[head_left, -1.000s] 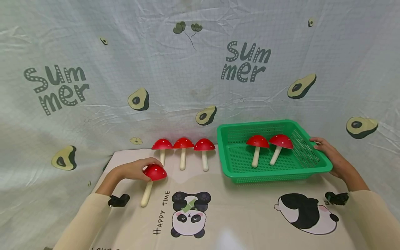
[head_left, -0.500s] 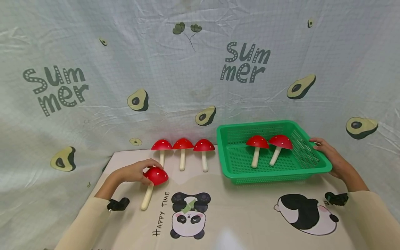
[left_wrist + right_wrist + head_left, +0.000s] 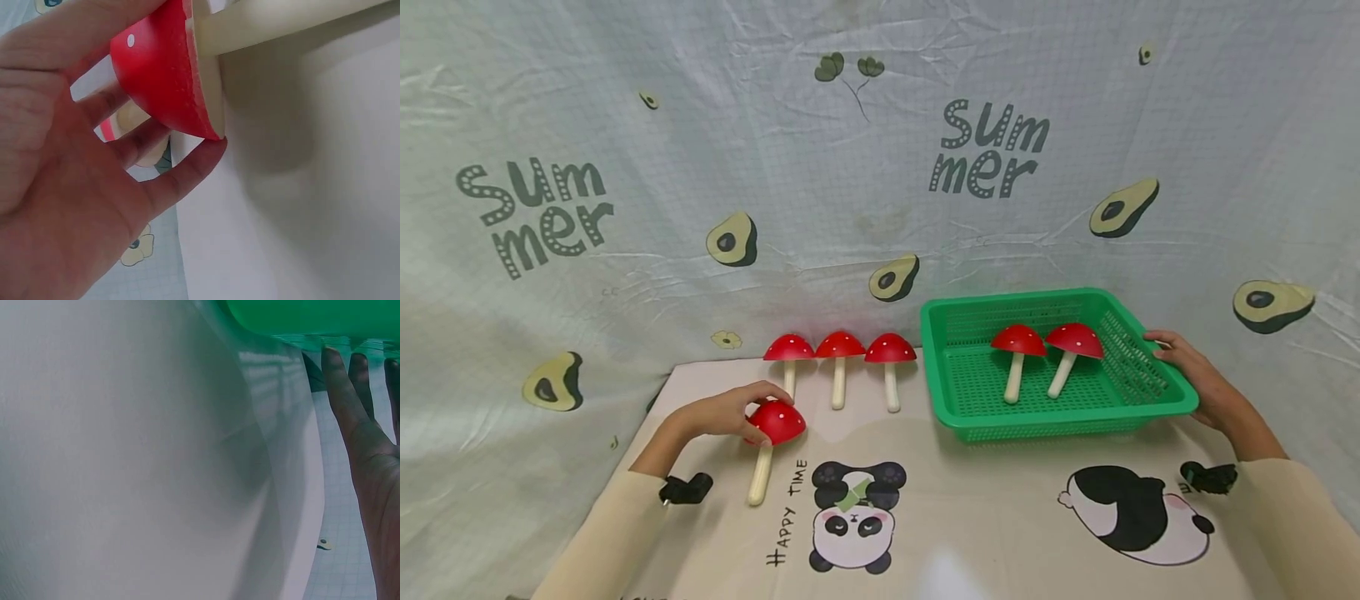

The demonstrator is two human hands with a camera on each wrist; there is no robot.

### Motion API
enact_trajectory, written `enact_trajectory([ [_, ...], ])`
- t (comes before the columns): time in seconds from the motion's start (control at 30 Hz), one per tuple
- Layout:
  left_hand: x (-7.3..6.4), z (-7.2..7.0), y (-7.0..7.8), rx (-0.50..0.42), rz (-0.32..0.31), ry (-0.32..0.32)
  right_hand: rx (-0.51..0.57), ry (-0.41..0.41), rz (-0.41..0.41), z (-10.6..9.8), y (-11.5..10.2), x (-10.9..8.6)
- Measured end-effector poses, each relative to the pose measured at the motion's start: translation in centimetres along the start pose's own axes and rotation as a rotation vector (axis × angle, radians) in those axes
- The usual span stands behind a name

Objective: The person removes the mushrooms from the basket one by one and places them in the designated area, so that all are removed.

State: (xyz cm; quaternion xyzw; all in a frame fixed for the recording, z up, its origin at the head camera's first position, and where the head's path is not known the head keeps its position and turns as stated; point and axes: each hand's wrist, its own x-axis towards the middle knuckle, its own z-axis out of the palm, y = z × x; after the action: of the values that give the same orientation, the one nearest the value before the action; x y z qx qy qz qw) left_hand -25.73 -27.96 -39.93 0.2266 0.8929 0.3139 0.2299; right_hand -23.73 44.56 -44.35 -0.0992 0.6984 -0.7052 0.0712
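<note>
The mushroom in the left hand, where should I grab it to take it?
Probably pinch the mushroom by its pale stem, coming from the near side. The left hand grips the round red cap, while the stem is thin, bare and points toward you.

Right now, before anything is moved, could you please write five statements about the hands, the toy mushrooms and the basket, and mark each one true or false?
1. The left hand grips a toy mushroom by its red cap. True.
2. Three other toy mushrooms form a row left of the green plastic basket. True.
3. The basket holds four mushrooms. False: it holds two.
4. Each hand grips a mushroom. False: the right hand is outside the basket, at its right side.
5. The gripped mushroom's cap has white spots. True.
</note>
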Motion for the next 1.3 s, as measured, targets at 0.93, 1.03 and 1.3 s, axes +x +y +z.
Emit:
enact_trajectory([
  [0.93, 1.2, 0.2, 7.4, 0.158, 0.181, 0.14, -0.056, 0.016, 0.018, -0.2, 0.2, 0.0],
  [1.03, 1.9, 0.4, 8.3, 0.172, 0.2, 0.133, -0.047, 0.013, 0.014, -0.3, 0.1, 0.0],
  [1.3, 3.8, 0.8, 9.2, 0.144, 0.224, 0.089, -0.022, -0.005, 0.006, -0.5, 0.3, 0.2],
])
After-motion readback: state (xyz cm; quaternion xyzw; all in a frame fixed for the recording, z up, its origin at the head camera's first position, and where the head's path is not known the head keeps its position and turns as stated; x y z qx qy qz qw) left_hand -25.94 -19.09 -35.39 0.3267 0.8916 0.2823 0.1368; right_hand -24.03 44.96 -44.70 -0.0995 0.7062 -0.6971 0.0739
